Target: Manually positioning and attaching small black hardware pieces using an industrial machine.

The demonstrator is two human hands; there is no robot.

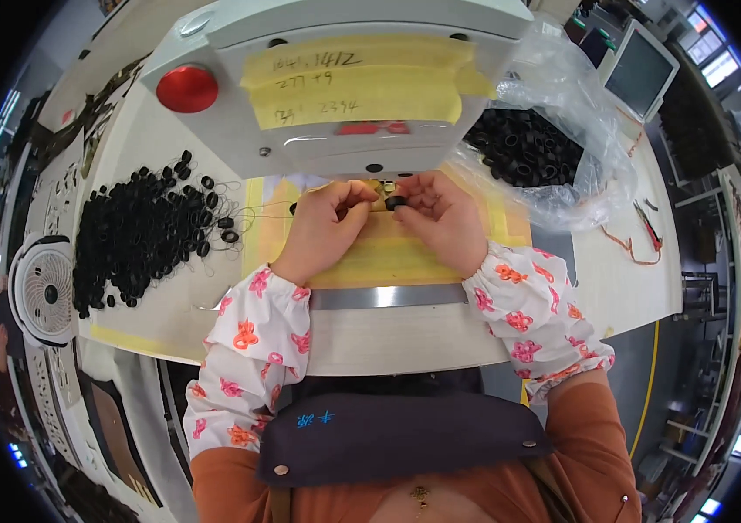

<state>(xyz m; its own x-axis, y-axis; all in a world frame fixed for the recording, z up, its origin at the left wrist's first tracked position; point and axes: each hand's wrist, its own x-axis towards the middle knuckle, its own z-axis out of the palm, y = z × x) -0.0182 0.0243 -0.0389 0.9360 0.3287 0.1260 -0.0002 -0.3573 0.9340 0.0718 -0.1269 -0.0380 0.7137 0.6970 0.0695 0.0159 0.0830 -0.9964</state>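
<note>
At the front of a white machine, my two hands work close together over a yellow-covered work plate (370, 261). My right hand (447, 223) pinches a small black ring (395, 202) between thumb and fingertips. Just left of it, my left hand (325, 225) has its thumb and fingers pressed together; what they hold, if anything, is too small or hidden to see. Beside the left wrist another small black piece (293, 209) shows, close to a thin thread. A small brass-coloured machine part (386, 186) sits right behind my fingertips.
The white machine head (327, 148), with a red button (187, 88), overhangs my hands. To the left lies a pile of threaded black rings (139, 231); at the right, a clear plastic bag (592, 179) holds loose black rings (527, 148). Red-handled snips (652, 228) lie farther right.
</note>
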